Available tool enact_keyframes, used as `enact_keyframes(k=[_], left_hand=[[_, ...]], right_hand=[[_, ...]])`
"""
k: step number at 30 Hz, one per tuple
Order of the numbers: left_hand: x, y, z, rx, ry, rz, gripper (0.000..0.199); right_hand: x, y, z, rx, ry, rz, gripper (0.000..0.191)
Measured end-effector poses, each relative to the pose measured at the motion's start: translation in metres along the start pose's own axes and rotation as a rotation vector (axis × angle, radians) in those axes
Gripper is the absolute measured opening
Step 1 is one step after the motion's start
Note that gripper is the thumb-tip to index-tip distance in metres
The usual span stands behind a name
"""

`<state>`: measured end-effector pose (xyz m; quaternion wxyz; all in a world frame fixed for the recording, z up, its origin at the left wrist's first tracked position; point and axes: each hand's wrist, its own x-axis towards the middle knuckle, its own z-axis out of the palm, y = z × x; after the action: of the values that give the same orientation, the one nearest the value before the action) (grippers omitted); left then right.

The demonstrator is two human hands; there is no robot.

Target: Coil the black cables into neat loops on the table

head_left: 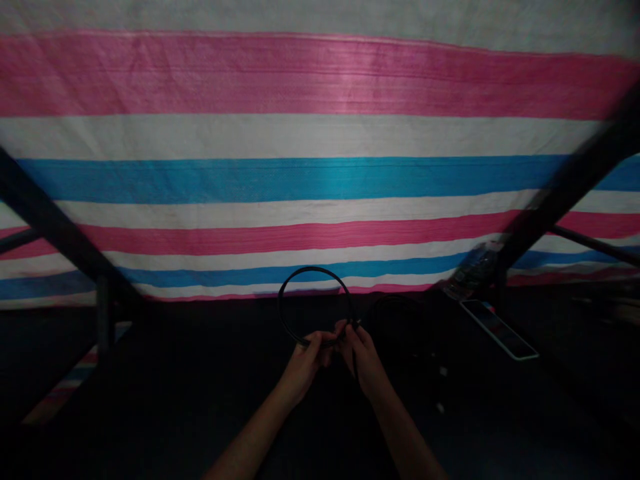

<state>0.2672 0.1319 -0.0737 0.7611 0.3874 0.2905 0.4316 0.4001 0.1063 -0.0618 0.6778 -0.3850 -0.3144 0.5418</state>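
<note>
A thin black cable [311, 269], bent into a round loop, stands up from my two hands above a dark surface. My left hand [309, 360] is closed on the lower left of the loop, thumb on top. Close beside it, my right hand [361, 353] pinches the cable at the lower right, where a short end hangs down past the fingers. The fingertips of both hands nearly meet. Dim light hides the finer details of the cable and its ends.
Right of my hands lies a dark coiled cable [397, 313], with small pale pieces [443, 371] nearby. A phone [500, 330] and a clear plastic bottle [473, 270] are farther right. Dark slanted bars [565, 180] stand before a striped sheet [320, 180].
</note>
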Motion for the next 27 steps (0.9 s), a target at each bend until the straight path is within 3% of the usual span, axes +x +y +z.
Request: enact_keyframes(k=[5,8,11,15,19,23,27], left_hand=[[-0.001,0.001,0.003,0.283,-0.068,0.081,0.055],[-0.001,0.005,0.003,0.362,-0.048,0.094,0.055],[0.000,0.009,-0.001,0.322,-0.007,0.102,0.053],[0.005,0.020,-0.011,0.035,0.043,0.070,0.052],[0.012,0.040,-0.029,-0.173,0.076,-0.021,0.052],[0.015,0.051,-0.044,-0.007,0.015,-0.120,0.044],[0.009,0.051,-0.041,0.116,-0.144,-0.255,0.043]], right_hand=[[0.003,-0.006,0.002,0.103,-0.012,-0.028,0.042],[0.003,-0.008,0.002,0.130,-0.018,0.009,0.043],[0.004,-0.010,0.001,0.180,-0.012,0.038,0.045],[0.006,-0.016,-0.005,0.196,0.011,0.066,0.047],[0.005,-0.024,-0.015,0.109,-0.092,0.266,0.052],[-0.001,-0.028,-0.021,-0.014,-0.228,0.478,0.050],[-0.008,-0.028,-0.020,-0.162,-0.379,0.629,0.049]])
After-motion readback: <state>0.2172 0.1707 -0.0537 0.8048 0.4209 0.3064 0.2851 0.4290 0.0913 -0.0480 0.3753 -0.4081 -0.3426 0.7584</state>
